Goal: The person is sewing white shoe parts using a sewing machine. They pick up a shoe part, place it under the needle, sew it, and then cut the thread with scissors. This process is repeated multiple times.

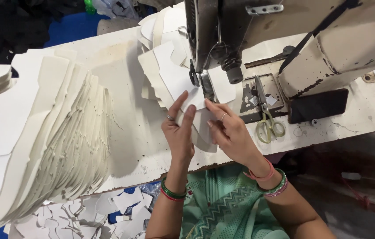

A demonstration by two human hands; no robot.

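Observation:
A white cut fabric piece lies under the presser foot of an old cream sewing machine. My left hand rests on the piece's near left edge, fingers spread and pressing it flat. My right hand pinches the piece's near edge just below the presser foot, thumb and forefinger together. Both wrists wear green and red bangles. More white pieces lie fanned behind the needle.
A tall slanted stack of white cut pieces fills the left of the table. Yellow-handled scissors and a black phone lie right of the needle plate. Loose white pieces lie below the table edge.

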